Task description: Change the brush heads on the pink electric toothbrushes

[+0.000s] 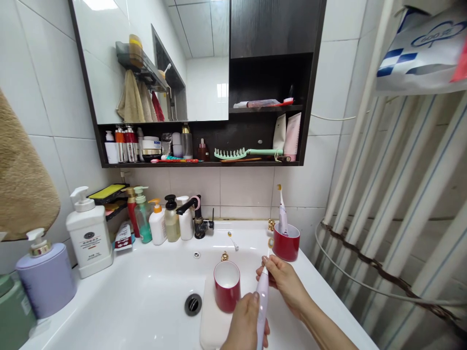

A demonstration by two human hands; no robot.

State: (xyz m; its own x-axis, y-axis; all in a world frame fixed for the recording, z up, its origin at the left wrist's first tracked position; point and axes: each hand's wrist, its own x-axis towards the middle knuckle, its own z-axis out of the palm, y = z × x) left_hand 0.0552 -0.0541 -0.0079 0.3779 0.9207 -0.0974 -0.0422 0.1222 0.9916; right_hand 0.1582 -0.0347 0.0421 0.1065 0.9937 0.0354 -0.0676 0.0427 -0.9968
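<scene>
Left hand closes round lilac toothbrush, right hand pinches its neck; long axis slants away, head foremost. Rear red cup holds white toothbrush; front cup looks empty.

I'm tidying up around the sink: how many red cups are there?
2: one red cup is in the basin, just beyond the left hand; the other is on the sink's right side, holding a toothbrush. None looks hidden.
</scene>
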